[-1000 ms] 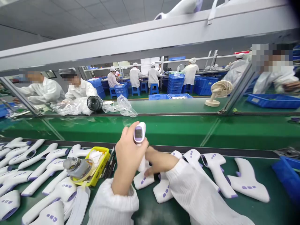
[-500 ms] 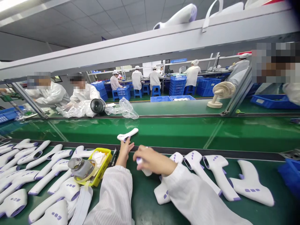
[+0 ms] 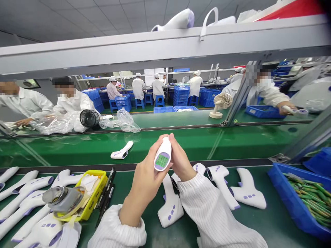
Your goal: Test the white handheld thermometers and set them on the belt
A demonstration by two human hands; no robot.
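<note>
Head view, frame centre: the left hand [image 3: 144, 179] is wrapped round the white plastic handheld thermometer with a lit green screen [image 3: 162, 155], and the right hand [image 3: 181, 162] pinches its far side (fingertips hidden). Best to keep the screen facing up, grip steady, clear of the white thermometer shells [image 3: 224, 182] below.

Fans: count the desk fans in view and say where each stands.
2. A black fan stands at left beside the clear plastic bags; a beige fan stands right of centre, by the slanted metal post. More may be hidden behind the shelf.
</note>
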